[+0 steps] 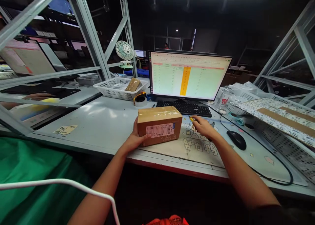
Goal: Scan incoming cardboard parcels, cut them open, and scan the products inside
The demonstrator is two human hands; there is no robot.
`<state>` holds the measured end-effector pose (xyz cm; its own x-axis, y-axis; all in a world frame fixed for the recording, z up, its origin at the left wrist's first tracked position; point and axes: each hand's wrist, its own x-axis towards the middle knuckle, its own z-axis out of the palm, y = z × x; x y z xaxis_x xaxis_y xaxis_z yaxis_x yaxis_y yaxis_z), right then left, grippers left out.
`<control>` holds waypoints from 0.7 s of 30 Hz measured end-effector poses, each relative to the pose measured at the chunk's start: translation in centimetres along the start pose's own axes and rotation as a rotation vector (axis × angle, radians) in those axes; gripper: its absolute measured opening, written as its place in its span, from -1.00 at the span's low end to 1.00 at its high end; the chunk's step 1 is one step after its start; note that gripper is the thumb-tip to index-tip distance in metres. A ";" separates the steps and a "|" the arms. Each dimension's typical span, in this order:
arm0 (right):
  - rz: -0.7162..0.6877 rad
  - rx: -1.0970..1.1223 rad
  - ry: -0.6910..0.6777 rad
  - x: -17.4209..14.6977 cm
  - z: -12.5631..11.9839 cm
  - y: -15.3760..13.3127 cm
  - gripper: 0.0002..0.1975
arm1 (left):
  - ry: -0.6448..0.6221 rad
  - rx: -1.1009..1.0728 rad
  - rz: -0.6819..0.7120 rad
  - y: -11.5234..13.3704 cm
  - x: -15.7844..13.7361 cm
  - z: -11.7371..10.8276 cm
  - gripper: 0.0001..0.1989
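Observation:
A taped brown cardboard box (159,125) rests on the desk mat, its printed shipping label (160,130) facing me. My left hand (138,136) grips the box's left side, thumb on the front near the label. To the right of the box, my right hand (202,126) is closed around a small yellow utility knife (191,119), whose tip points toward the box without touching it. Most of the knife's handle is hidden in the fingers. Just behind both lies a black keyboard (184,108), below a monitor (188,75) showing a spreadsheet.
A tape roll (140,101) and a white basket (120,88) with a small carton stand behind left. On the right are a black mouse (236,140), its looping cable, and a basket (283,139) under flat cardboard. Another person's hand (39,96) shows at the left desk.

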<state>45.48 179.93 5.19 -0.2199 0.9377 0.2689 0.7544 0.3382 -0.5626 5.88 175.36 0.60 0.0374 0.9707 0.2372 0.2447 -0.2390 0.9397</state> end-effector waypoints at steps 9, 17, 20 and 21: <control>-0.129 0.074 -0.054 3.3 0.5 -4.2 -0.58 | -0.206 -0.047 -0.143 0.0 0.2 -2.8 -0.10; -0.218 0.094 0.015 1.2 0.5 -4.9 -0.62 | -0.140 -0.048 -0.206 0.2 -0.1 -2.0 -0.08; -0.265 0.132 0.024 -0.4 0.7 -5.1 -0.61 | -0.094 -0.028 -0.213 -0.2 -0.1 -1.9 0.00; -0.280 0.158 0.025 -1.0 0.7 -5.1 -0.60 | -0.085 -0.032 -0.206 -0.3 0.0 -1.9 0.02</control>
<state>41.38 177.33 7.28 -0.3886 0.8052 0.4479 0.5609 0.5924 -0.5783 3.97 175.41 0.76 0.0719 0.9972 0.0192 0.2253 -0.0349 0.9737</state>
